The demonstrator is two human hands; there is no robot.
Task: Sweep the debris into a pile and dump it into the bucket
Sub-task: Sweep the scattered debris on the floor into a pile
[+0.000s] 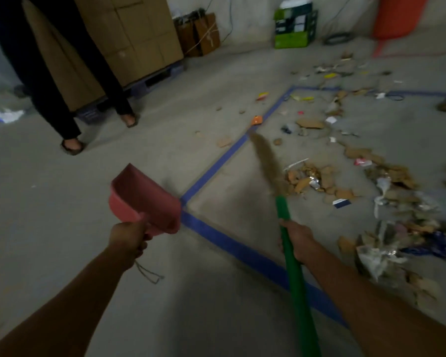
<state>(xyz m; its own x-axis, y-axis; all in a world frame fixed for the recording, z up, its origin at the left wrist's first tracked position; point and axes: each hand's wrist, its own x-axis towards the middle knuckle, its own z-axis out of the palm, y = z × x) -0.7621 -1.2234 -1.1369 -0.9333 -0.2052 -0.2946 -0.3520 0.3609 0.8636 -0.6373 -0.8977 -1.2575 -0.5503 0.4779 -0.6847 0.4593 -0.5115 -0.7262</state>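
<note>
right hand (298, 238) wrapped round green broom (294, 266) handle; bristles (265, 161) blurred, ahead of the grip, just beside debris (319, 179) | debris strewn right of blue tape (216, 166), ahead of the 2 hands | left hand (129, 237) grips red dustpan (144, 199), inside hidden | orange container (399, 16) cut off at top edge, contents unseen

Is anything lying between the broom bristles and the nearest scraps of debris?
Nothing visible. The broom bristles lie right beside the nearest debris; the blue tape runs flat on their other side.
</note>
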